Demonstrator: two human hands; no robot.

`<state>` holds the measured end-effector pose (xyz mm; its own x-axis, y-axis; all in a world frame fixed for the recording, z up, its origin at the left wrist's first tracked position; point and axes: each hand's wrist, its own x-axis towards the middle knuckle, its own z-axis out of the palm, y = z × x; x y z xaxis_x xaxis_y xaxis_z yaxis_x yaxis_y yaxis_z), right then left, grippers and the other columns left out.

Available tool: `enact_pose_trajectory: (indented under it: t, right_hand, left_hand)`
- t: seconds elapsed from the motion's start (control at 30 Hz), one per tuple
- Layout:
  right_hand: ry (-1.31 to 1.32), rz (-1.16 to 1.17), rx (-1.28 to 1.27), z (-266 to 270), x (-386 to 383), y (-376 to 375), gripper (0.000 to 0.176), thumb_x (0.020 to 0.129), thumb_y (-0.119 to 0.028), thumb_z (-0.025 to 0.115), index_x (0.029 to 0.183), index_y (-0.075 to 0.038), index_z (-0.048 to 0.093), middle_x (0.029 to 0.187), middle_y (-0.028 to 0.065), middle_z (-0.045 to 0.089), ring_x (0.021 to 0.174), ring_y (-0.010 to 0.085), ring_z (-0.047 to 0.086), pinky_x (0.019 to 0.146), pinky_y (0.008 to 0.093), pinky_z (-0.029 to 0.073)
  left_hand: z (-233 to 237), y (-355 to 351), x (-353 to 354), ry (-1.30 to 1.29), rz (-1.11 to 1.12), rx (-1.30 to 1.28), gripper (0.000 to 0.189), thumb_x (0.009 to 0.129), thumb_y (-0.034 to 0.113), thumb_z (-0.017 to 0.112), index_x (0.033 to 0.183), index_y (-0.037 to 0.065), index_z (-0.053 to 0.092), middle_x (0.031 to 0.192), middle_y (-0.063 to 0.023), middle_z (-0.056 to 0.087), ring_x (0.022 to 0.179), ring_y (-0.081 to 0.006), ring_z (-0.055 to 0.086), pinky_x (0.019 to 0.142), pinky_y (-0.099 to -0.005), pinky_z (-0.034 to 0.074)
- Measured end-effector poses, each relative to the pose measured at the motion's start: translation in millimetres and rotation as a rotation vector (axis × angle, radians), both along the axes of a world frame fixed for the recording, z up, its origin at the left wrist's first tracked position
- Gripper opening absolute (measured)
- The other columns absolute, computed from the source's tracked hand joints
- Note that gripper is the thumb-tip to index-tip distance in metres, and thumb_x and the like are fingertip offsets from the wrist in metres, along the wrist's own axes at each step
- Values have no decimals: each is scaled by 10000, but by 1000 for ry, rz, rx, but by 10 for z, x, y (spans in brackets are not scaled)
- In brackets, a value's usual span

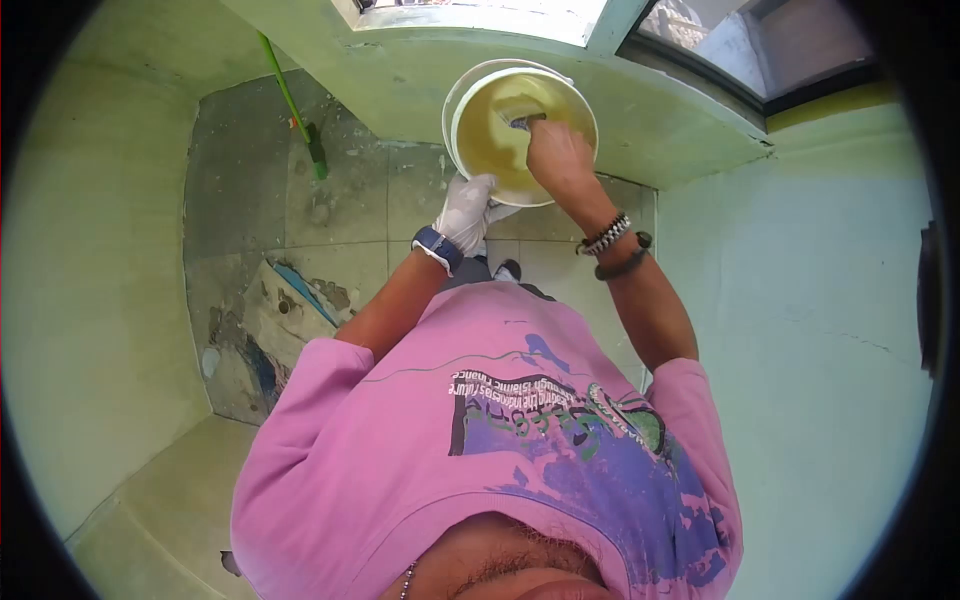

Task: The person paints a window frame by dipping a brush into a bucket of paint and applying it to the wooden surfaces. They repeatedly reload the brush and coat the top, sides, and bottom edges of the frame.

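Observation:
A white bucket (525,196) with yellowish paint inside is held out in front of me. My left hand (466,210), in a pale work glove, is closed on the bucket's near left rim. Reaching into the bucket from the right, my bare right hand (560,160) is closed round a paintbrush (520,122). The brush's metal band shows beyond my fingers; its handle is hidden in my fist. The bucket's wire handle hangs round its far left side.
Green walls (100,250) stand close on both sides, with a window (480,15) ahead. A green-handled tool (290,100) leans at the far left. On the tiled floor (350,215) lies a stained, crumpled sheet (285,320) with a blue strip.

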<state>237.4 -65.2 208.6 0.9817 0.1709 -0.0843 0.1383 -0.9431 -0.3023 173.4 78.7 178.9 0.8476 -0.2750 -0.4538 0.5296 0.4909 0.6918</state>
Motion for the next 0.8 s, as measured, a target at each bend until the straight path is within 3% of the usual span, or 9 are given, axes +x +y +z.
enact_pose_trajectory:
  t: [0.2,0.23,0.33,0.5,0.63,0.73,0.8]
  right_hand:
    - [-90,-12,-125,-123,107,263,175,809,-111,524,842,-46,683,880,170,664,816,286,662,681,370,545]
    - [-39,83,-77,-153,93,256,179,815,-109,517,837,-60,688,884,151,669,812,268,665,674,363,547]
    - [33,11,-89,-83,151,215,186,815,-114,512,837,-59,688,875,143,671,802,266,666,672,364,546]
    - [19,62,-13,-498,188,136,204,798,-120,508,902,-25,656,883,179,655,795,305,649,684,409,522]
    - [11,35,220,50,-167,-156,223,791,-123,506,909,-8,657,846,206,638,814,343,629,711,410,512]
    - [-112,-70,511,624,-575,-553,326,776,-124,525,1076,-21,604,924,252,605,873,384,596,788,424,474]
    - [-224,-202,589,922,-668,-749,362,773,-123,536,1122,-44,589,963,262,594,895,395,587,811,424,464]
  left_hand:
    - [-2,-54,8,-43,-19,31,368,861,33,358,1219,-53,352,1179,-174,498,1072,-280,548,894,-402,517]
    - [-2,-25,19,-54,-27,-17,373,859,30,369,1222,-51,346,1171,-169,500,1060,-278,552,892,-403,517]
    - [-56,-8,71,-23,-21,11,366,860,35,376,1215,-52,352,1161,-165,504,1041,-272,559,884,-400,518]
    - [-100,-13,167,17,-78,-23,347,864,44,379,1190,-75,386,1153,-176,513,1073,-288,543,888,-410,511]
    - [-245,36,176,2,-92,-62,384,862,47,379,1226,-69,350,1202,-183,484,1084,-304,535,889,-407,512]
    - [-416,16,224,63,-45,-70,413,856,33,366,1257,-56,318,1234,-192,456,1080,-311,539,886,-419,516]
    - [-535,64,239,44,-27,-46,464,850,28,340,1301,-52,265,1272,-219,410,1110,-355,511,898,-479,493]
